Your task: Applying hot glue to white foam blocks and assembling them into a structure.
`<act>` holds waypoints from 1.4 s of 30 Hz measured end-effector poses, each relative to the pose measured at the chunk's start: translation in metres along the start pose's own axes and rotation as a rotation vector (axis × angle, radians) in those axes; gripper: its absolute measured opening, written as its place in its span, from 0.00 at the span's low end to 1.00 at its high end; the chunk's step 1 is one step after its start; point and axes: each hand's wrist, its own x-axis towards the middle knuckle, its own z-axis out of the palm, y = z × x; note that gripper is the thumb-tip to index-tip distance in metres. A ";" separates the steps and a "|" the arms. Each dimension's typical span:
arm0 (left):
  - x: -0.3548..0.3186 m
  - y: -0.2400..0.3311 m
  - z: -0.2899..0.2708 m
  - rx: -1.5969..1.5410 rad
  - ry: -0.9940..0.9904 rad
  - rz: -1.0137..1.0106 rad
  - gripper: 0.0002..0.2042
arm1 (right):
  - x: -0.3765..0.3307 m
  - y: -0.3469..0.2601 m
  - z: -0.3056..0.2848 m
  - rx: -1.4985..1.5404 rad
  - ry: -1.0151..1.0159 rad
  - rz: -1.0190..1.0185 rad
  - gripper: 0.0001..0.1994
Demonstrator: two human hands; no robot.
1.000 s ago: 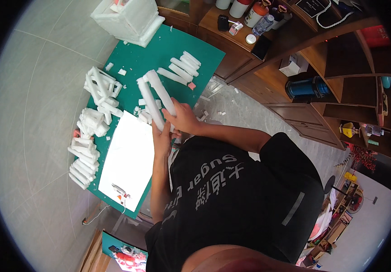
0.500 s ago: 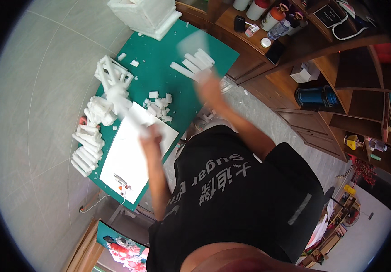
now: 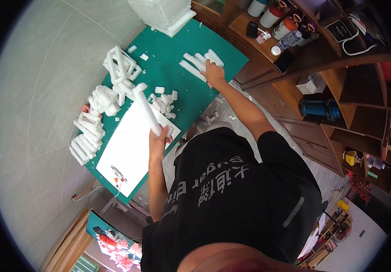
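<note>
In my left hand (image 3: 160, 137) is a long white foam stick (image 3: 145, 106), gripped near its lower end and slanting up to the left over the white board (image 3: 127, 145). Its far end reaches close to the white foam frames and a heap of small white foam offcuts (image 3: 163, 102). My right hand (image 3: 214, 73) is stretched out to the far right of the green table, its fingers apart over several loose white foam strips (image 3: 193, 70). The fingers touch or nearly touch the near ends of the strips.
Along the wall side stand an open foam frame (image 3: 120, 63), a bulky foam piece (image 3: 104, 100) and a row of foam sticks (image 3: 85, 144). A small tool with a cord (image 3: 117, 174) lies on the board. A large white foam box (image 3: 163, 16) stands at the table's far end, beside wooden shelves (image 3: 295, 68).
My right hand was blurred, with a smeared white piece above it; now it is steady over the strips. The foam stick in my left hand has swung more upright. The view has shifted slightly.
</note>
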 end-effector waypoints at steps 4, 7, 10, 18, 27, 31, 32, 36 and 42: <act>0.000 -0.023 -0.005 0.049 0.001 -0.060 0.07 | -0.012 -0.007 -0.018 0.027 0.033 -0.005 0.32; 0.001 -0.023 -0.002 0.069 -0.026 -0.048 0.08 | -0.031 -0.007 -0.037 0.040 0.097 0.010 0.31; 0.006 -0.026 -0.002 0.045 -0.043 -0.046 0.08 | -0.054 0.005 -0.046 0.018 0.116 0.033 0.27; 0.012 -0.025 0.009 0.077 -0.134 -0.068 0.09 | -0.094 0.025 -0.092 0.619 0.020 -0.056 0.22; 0.023 -0.030 0.042 0.424 -0.322 0.100 0.15 | -0.131 -0.083 -0.060 1.544 -0.509 -0.013 0.14; 0.033 -0.055 0.015 0.553 -0.420 0.126 0.15 | -0.090 -0.038 -0.089 1.757 -0.073 -0.043 0.12; 0.041 -0.065 0.002 0.606 -0.293 0.216 0.14 | -0.093 -0.030 -0.116 1.709 -0.067 0.046 0.13; 0.107 -0.083 -0.026 0.762 -0.055 0.537 0.10 | -0.095 0.003 -0.130 1.304 -0.091 -0.063 0.20; 0.129 -0.090 -0.035 0.987 -0.102 0.594 0.20 | -0.130 -0.028 -0.070 0.847 -0.219 -0.286 0.15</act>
